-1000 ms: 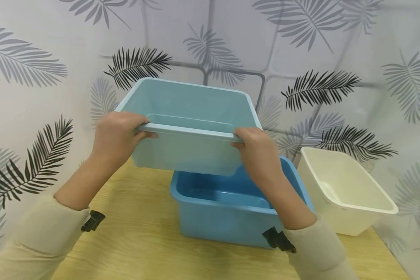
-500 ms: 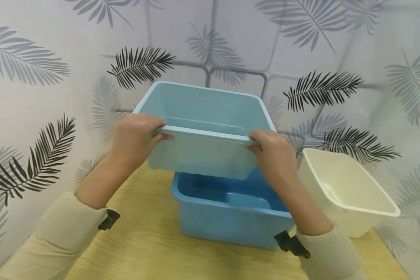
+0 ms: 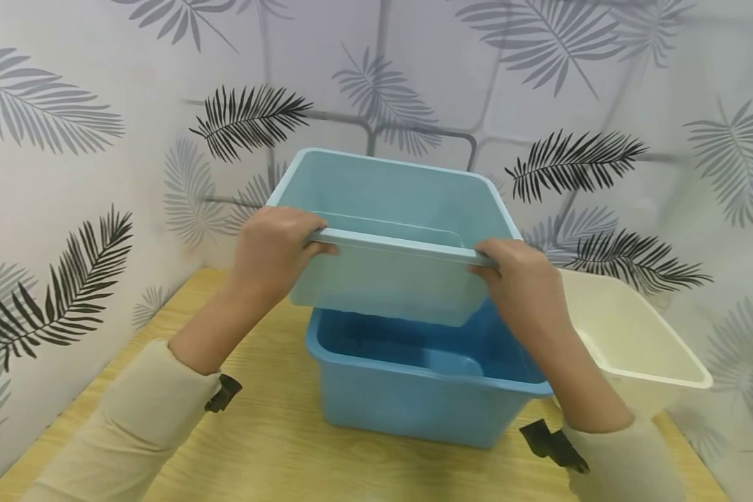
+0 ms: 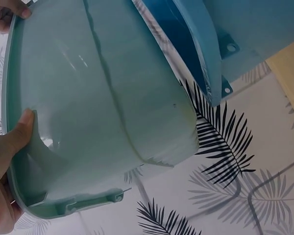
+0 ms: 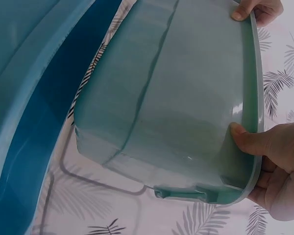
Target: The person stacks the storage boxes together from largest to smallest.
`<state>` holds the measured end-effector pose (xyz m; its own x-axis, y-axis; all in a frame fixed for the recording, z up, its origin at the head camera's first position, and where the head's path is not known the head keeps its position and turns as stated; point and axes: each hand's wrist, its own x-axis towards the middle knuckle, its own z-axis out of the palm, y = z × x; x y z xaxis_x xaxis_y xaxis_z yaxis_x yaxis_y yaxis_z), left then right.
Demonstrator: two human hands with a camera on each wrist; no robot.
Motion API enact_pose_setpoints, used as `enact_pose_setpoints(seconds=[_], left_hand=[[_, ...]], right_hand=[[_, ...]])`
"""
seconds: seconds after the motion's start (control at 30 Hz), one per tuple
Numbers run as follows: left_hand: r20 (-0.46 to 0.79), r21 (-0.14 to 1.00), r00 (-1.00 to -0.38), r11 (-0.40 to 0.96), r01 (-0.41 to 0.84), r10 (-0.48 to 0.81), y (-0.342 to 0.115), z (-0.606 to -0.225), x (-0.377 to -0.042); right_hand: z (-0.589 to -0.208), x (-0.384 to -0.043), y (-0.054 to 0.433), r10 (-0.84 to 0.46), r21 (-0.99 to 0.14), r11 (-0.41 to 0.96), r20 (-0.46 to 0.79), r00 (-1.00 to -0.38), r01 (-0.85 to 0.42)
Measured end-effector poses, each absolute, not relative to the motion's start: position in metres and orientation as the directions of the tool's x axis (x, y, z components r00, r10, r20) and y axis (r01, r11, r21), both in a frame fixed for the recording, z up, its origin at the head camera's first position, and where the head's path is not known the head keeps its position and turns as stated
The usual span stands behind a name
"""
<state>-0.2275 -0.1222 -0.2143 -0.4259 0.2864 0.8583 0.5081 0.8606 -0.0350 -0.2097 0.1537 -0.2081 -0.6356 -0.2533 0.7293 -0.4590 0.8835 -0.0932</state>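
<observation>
A pale teal plastic bin (image 3: 389, 282) hangs tilted above a deeper blue bin (image 3: 414, 404), overlapping its opening in the head view. My left hand (image 3: 276, 247) grips the near rim of the teal bin toward its left corner. Toward the right corner, my right hand (image 3: 517, 279) pinches the same rim. Both thumbs press the outer wall below the rim, as the left thumb (image 4: 22, 128) and right thumb (image 5: 245, 139) show in the wrist views. The blue bin stands upright on the table, and its inside is partly covered by the teal one.
A cream bin (image 3: 634, 335) stands at the right, partly behind my right forearm. Wood-grain tabletop (image 3: 257, 446) runs along the front and left. A leaf-patterned wall covering (image 3: 427, 70) rises close behind the bins.
Both hands have carried the teal bin to the right and slightly down, so it now sits more squarely over the blue bin. The blue and cream bins have stayed in place.
</observation>
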Motion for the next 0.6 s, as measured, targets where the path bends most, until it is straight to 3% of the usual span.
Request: enact_pose_setpoints(seconds=[0.6], left_hand=[[0.869,-0.056,-0.391,0.845,0.532,0.304,-0.086,-0.219,-0.231]], right_hand=[[-0.211,-0.202,0.189,-0.244,-0.054,0.902,0.753,-0.611,-0.428]])
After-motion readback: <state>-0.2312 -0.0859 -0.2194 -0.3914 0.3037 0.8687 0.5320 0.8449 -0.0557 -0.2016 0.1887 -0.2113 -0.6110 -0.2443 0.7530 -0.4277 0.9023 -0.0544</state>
